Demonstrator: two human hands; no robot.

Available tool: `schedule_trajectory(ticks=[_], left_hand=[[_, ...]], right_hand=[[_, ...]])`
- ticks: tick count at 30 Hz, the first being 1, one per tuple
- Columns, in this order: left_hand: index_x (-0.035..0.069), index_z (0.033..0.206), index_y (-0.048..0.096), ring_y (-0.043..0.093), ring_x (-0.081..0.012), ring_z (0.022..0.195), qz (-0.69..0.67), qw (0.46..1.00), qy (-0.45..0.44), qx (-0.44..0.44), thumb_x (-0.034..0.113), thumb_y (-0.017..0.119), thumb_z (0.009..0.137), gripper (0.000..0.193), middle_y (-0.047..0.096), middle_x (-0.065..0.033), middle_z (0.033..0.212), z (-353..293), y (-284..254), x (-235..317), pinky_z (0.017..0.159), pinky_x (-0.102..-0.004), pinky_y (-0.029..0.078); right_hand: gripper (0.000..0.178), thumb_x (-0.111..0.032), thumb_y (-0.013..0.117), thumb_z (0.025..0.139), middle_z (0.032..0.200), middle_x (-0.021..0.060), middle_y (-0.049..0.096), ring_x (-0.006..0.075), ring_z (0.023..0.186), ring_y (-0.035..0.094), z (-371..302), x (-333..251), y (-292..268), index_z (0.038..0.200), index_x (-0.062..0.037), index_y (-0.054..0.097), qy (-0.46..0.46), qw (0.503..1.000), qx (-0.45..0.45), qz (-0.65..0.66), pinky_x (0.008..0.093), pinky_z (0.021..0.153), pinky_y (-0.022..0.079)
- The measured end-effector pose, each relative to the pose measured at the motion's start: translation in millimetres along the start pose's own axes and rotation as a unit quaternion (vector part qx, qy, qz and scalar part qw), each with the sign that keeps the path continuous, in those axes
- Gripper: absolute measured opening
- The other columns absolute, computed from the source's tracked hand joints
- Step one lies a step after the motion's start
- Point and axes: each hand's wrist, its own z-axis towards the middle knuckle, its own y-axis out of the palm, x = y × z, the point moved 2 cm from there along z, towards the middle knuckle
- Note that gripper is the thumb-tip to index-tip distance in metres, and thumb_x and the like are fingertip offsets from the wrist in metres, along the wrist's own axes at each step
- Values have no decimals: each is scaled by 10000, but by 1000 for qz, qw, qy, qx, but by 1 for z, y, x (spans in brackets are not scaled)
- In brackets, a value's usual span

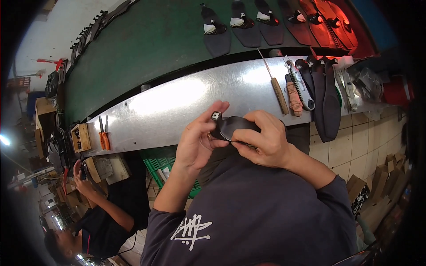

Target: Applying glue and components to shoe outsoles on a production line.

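Close to my chest, just over the near edge of the metal ledge, I hold a black sandal (239, 126) with a smooth dark sole. My right hand (266, 141) grips its right part, with thumb and bent fingers pinching the lower edge. The fingers of my left hand (197, 138) curl about the left end, by a small black piece with a white mark (216, 115). My palms and fingers hide part of the sandal. Beyond my right hand lie a wooden-handled awl (278, 94), a cloth-wrapped tool (293, 98) and a utility knife (302, 91).
A green conveyor belt (146, 48) carries several black sandals (217, 37) past the metal ledge (168, 95). More black soles (326, 106) overhang the ledge at right. Orange-handled pliers (104, 138) and a small wooden box (81, 137) lie left. A co-worker (106, 221) sits left, beyond a green crate (156, 165).
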Motion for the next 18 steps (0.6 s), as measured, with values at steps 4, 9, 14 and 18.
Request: schedule_trajectory(ticks=[4, 9, 14, 18], left_hand=[[62, 1484, 247, 622, -196, 1042, 100, 991, 83, -43, 57, 413, 896, 611, 381, -201, 1451, -4, -4, 2, 685, -282, 601], [4, 1301, 482, 607, -152, 979, 174, 983, 38, -46, 62, 440, 866, 441, 583, -120, 1173, -10, -7, 2, 812, -276, 517], [-4, 1234, 552, 604, -124, 941, 201, 977, 0, -68, 56, 461, 854, 395, 628, -85, 1089, -11, -13, 4, 819, -255, 493], [-27, 1211, 563, 630, -126, 884, 236, 969, 7, -73, 32, 520, 864, 354, 640, -92, 1064, -9, -12, 4, 778, -254, 527]], right_hand=[[278, -86, 780, 650, 852, 101, 590, 258, 658, 575, 4, -9, -8, 902, -77, 662, -12, 999, -32, 4, 332, 558, 446], [209, -49, 726, 737, 802, 86, 629, 251, 643, 601, 0, -9, -6, 926, -39, 638, 62, 998, 2, 13, 348, 570, 456], [159, -81, 749, 728, 696, 52, 606, 239, 608, 588, -5, -2, -4, 822, -59, 623, 39, 999, -12, -9, 342, 549, 434], [150, -86, 750, 728, 687, 52, 601, 233, 604, 586, -5, -2, 0, 809, -64, 626, 41, 999, -16, -10, 335, 546, 427]])
